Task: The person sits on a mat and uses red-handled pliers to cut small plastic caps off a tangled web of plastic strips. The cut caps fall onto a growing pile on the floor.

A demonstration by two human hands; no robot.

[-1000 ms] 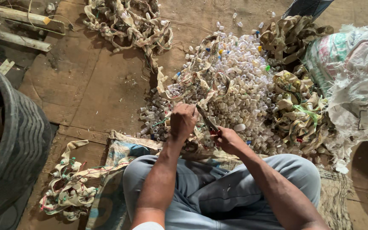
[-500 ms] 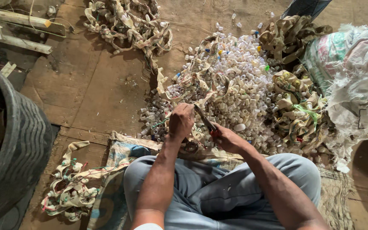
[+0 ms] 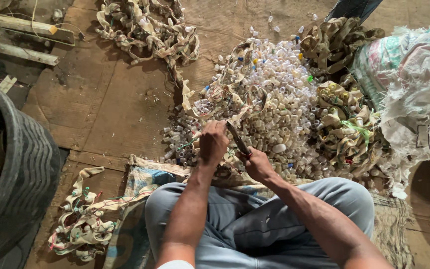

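I sit cross-legged in grey trousers on a wooden floor. My left hand (image 3: 213,143) is closed around a beige tape strip (image 3: 235,99) studded with small plastic sockets, which runs up over the pile. In my right hand (image 3: 258,165) I grip red-handled cutters (image 3: 238,140), their dark blades pointing up-left beside my left fingers. Just beyond both hands lies a big heap of small white and clear plastic caps (image 3: 274,94).
Tangled beige strips lie at the far left (image 3: 148,27), at the right (image 3: 347,124) and by my left knee (image 3: 83,214). A torn white woven sack (image 3: 414,94) is at the right, a black tyre (image 3: 18,174) at the left, wooden battens (image 3: 21,35) beyond it.
Both hands have shifted slightly left and closer together over the strip; the cutter blades sit nearer my left fingers. The view moved a little.
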